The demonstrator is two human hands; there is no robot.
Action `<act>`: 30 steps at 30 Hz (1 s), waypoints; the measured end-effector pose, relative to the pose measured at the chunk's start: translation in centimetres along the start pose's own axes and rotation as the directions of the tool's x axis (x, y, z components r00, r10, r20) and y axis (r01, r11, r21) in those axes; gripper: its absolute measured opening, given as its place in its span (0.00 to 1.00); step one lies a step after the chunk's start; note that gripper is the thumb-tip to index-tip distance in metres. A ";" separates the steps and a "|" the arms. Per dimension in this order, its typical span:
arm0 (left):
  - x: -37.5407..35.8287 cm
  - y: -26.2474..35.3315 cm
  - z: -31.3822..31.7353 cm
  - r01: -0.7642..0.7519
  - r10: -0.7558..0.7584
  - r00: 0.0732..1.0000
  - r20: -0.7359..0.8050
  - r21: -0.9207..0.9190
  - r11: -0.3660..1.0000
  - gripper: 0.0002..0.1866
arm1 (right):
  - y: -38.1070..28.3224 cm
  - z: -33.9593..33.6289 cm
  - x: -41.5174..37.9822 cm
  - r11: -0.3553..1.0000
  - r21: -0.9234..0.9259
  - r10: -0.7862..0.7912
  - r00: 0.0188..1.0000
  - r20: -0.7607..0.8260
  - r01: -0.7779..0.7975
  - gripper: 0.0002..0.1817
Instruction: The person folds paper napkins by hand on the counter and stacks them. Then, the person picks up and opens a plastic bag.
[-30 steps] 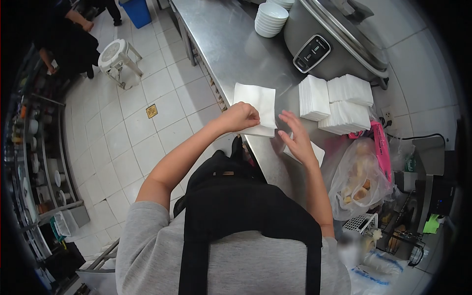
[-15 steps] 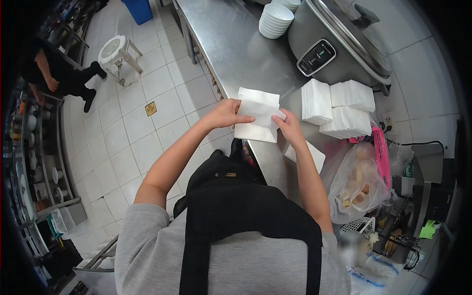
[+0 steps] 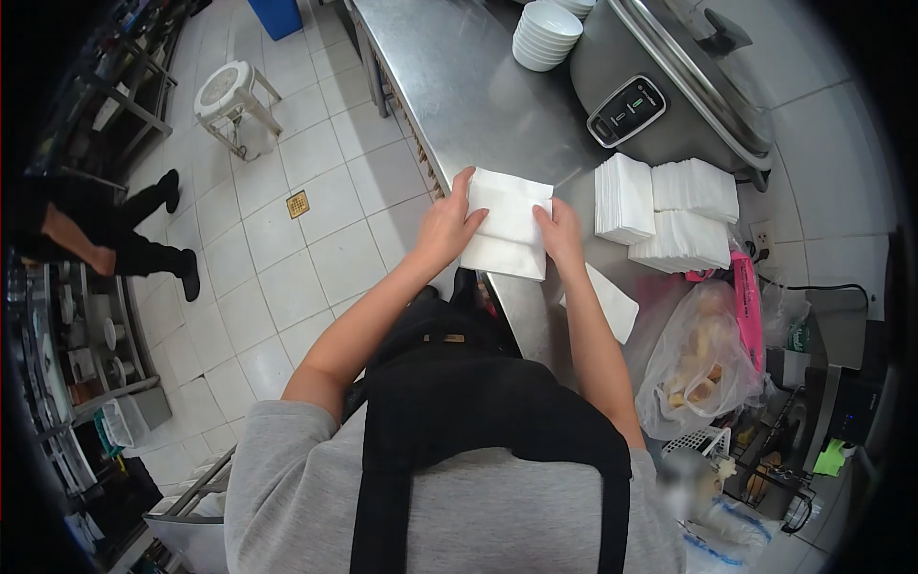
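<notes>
White paper napkins point(image 3: 507, 225), partly folded, are held up between my two hands over the edge of the steel table point(image 3: 435, 91). My left hand point(image 3: 448, 222) grips their left side, thumb on top and fingers behind. On the right side my right hand point(image 3: 560, 232) pinches the edge with its thumb over the face. Under my right forearm another white napkin pile point(image 3: 602, 304) lies on the table, partly covered by the arm. Just beyond it stand several neat stacks of folded napkins point(image 3: 681, 212).
A large rice cooker point(image 3: 660, 77) and stacked white bowls point(image 3: 545, 36) stand at the back of the table. To the right lies a clear plastic bag point(image 3: 703, 368) of food. On the floor are a white stool point(image 3: 229, 96) and, at left, a person in dark trousers point(image 3: 143, 215).
My hands have flattened the napkin's raised flap, with my left fingers now higher along its left edge. The person at left has walked nearer along the floor.
</notes>
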State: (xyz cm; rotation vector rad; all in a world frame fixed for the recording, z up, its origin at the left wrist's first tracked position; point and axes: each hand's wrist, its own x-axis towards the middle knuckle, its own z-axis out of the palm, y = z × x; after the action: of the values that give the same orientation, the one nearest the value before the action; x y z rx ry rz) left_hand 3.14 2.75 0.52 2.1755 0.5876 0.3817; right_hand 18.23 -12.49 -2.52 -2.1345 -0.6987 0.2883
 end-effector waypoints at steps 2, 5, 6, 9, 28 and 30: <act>0.1 0.0 0.1 -0.017 0.017 1.000 -0.007 0.020 1.000 0.35 | -0.1 0.0 0.0 1.000 -0.021 0.009 1.000 -0.005 -0.009 0.17; 0.4 -0.1 0.2 -0.014 0.014 1.000 0.002 0.045 0.999 0.35 | 0.0 0.1 0.0 0.996 -0.083 0.014 1.000 -0.026 -0.016 0.17; 0.4 -0.1 0.2 -0.026 0.027 1.000 -0.008 0.070 0.997 0.35 | -0.2 0.2 -0.1 0.992 -0.124 0.012 0.999 -0.042 -0.017 0.17; 0.6 0.3 -0.1 -0.002 -0.001 1.000 0.023 0.135 0.991 0.34 | -1.0 0.2 -0.3 0.988 -0.154 0.002 0.997 -0.083 -0.014 0.17; 1.5 1.5 5.6 -0.474 0.398 0.880 0.261 0.552 0.686 0.38 | -5.1 -0.8 -5.3 0.872 -0.251 -0.439 0.898 -0.022 0.420 0.23; 1.7 1.5 5.8 -0.461 0.394 0.882 0.259 0.649 0.605 0.39 | -4.3 0.3 -6.3 0.871 -0.272 -0.387 0.912 0.136 0.410 0.32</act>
State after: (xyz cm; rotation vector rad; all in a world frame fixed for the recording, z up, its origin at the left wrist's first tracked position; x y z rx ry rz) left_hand 7.59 -0.92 -1.67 3.0780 0.1266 0.3379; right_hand 11.29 -13.87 0.46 -2.1961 -1.2755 0.0402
